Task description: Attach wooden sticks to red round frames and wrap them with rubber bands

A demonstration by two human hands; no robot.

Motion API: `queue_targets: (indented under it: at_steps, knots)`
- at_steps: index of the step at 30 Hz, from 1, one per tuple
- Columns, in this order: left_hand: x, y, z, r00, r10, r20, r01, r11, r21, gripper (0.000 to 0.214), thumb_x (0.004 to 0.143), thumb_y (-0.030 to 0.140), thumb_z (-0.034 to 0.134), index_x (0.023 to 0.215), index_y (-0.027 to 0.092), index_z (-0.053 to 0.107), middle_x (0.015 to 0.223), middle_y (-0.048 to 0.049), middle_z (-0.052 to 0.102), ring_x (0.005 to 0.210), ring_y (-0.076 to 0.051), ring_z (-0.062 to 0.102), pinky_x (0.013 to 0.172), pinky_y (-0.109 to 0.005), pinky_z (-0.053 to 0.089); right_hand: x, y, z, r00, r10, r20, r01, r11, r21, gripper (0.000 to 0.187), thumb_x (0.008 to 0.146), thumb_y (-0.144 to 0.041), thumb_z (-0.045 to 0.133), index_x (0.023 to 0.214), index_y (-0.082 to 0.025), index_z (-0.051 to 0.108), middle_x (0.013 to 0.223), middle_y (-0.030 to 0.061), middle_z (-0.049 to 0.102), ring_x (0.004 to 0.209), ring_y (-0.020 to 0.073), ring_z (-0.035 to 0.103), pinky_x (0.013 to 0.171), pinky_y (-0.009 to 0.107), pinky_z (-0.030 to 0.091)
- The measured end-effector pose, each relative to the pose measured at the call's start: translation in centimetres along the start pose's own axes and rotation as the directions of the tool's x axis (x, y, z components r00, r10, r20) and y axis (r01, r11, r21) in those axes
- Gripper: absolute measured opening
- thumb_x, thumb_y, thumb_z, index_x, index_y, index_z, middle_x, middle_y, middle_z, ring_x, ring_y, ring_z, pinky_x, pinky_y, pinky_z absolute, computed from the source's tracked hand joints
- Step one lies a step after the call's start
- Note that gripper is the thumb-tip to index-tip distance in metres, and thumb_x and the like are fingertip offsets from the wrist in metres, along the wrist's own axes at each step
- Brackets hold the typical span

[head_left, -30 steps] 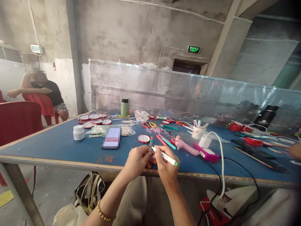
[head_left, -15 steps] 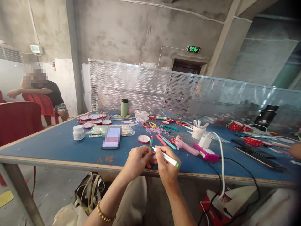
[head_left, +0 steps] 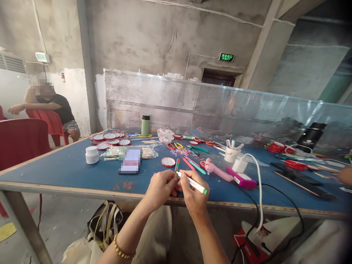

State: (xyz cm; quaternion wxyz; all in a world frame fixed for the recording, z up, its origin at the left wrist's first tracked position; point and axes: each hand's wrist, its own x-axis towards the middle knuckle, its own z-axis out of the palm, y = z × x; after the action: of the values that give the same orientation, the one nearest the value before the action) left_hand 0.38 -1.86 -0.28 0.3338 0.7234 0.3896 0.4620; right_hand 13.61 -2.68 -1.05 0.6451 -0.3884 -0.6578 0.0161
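Note:
My left hand [head_left: 161,186] is closed around the lower part of a thin flat stick [head_left: 177,164], which stands upright and carries red and green colouring. A white marker [head_left: 194,182] with a green end lies in the grip of my right hand [head_left: 194,192]; its tip meets the stick's edge or is very close to it. Both hands are near the front edge of the blue table [head_left: 68,174]. Just beyond them lies a small round red-rimmed white disc [head_left: 168,161]. My fingers hide the stick's lower end.
Left stand a white jar [head_left: 92,155] and a propped phone [head_left: 130,160]. Right are pink and teal pens [head_left: 196,165], a pink glue gun [head_left: 218,171], a cup of markers [head_left: 232,153], a white charger [head_left: 239,164] and cables. A perforated metal screen [head_left: 176,106] backs the table.
The marker in my right hand has shifted slightly left, its tip closer against the stick. My left hand and the stick hold nearly still.

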Motion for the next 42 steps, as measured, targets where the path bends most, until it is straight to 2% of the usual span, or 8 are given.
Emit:
queue_targets:
  at_steps: [12, 20, 24, 29, 34, 42]
  knots:
    - [0.06, 0.05, 0.0, 1.0, 0.003, -0.006, -0.003, 1.0, 0.002, 0.026, 0.089, 0.033, 0.047, 0.067, 0.019, 0.054, 0.064, 0.0013, 0.069, 0.054, -0.013, 0.066, 0.054, -0.02, 0.043, 0.18, -0.22, 0.06, 1.0, -0.026, 0.003, 0.027, 0.999, -0.028, 0.018, 0.092, -0.027, 0.055, 0.08, -0.019, 0.066, 0.06, -0.0005, 0.066, 0.052, 0.0131, 0.06, 0.052, 0.023, 0.049]
    - [0.21, -0.32, 0.05, 0.999, -0.044, 0.011, 0.045, 0.995, -0.09, 0.024, 0.088, 0.033, 0.048, 0.075, 0.017, 0.062, 0.07, -0.0021, 0.073, 0.053, -0.013, 0.065, 0.053, -0.02, 0.044, -0.46, -0.09, -0.15, 0.986, 0.113, -0.121, -0.096, 0.986, 0.139, 0.019, 0.092, -0.032, 0.058, 0.087, -0.017, 0.069, 0.069, 0.0031, 0.07, 0.052, 0.0138, 0.063, 0.051, 0.025, 0.053]
    - [0.29, -0.51, 0.1, 0.997, -0.068, 0.024, 0.071, 0.982, -0.173, 0.028, 0.088, 0.038, 0.049, 0.08, 0.016, 0.064, 0.075, -0.0049, 0.074, 0.051, -0.013, 0.064, 0.043, -0.019, 0.037, -0.08, -0.41, -0.6, 0.99, 0.095, -0.102, -0.08, 0.986, 0.145, 0.018, 0.091, -0.032, 0.06, 0.088, -0.017, 0.07, 0.069, 0.0028, 0.071, 0.052, 0.0132, 0.063, 0.049, 0.023, 0.053]
    - [0.34, -0.47, 0.1, 0.997, -0.077, 0.009, 0.077, 0.97, -0.229, 0.031, 0.088, 0.041, 0.052, 0.079, 0.014, 0.065, 0.075, -0.0051, 0.072, 0.048, -0.012, 0.063, 0.039, -0.017, 0.034, 0.3, -0.29, -0.52, 0.998, 0.058, -0.031, -0.054, 0.991, 0.12, 0.018, 0.092, -0.031, 0.058, 0.087, -0.018, 0.068, 0.067, 0.0016, 0.07, 0.05, 0.0128, 0.062, 0.047, 0.023, 0.052]
    - [0.44, -0.44, 0.07, 0.997, -0.079, 0.024, 0.082, 0.962, -0.261, 0.031, 0.087, 0.042, 0.053, 0.079, 0.014, 0.064, 0.073, -0.004, 0.07, 0.048, -0.012, 0.064, 0.038, -0.017, 0.034, 0.25, 0.03, -0.3, 1.0, 0.027, -0.001, -0.027, 0.995, 0.091, 0.018, 0.092, -0.029, 0.056, 0.083, -0.018, 0.067, 0.06, -0.0012, 0.065, 0.049, 0.0124, 0.061, 0.048, 0.022, 0.049]
    - [0.31, 0.13, -0.14, 0.995, -0.08, 0.055, 0.09, 0.973, -0.213, 0.028, 0.087, 0.038, 0.054, 0.073, 0.014, 0.062, 0.057, -0.0012, 0.062, 0.046, -0.01, 0.058, 0.042, -0.017, 0.037, -0.2, 0.53, -0.39, 0.997, 0.047, 0.053, -0.052, 0.994, 0.1, 0.019, 0.094, -0.03, 0.054, 0.084, -0.018, 0.066, 0.06, -0.0018, 0.063, 0.049, 0.0123, 0.059, 0.05, 0.023, 0.049]
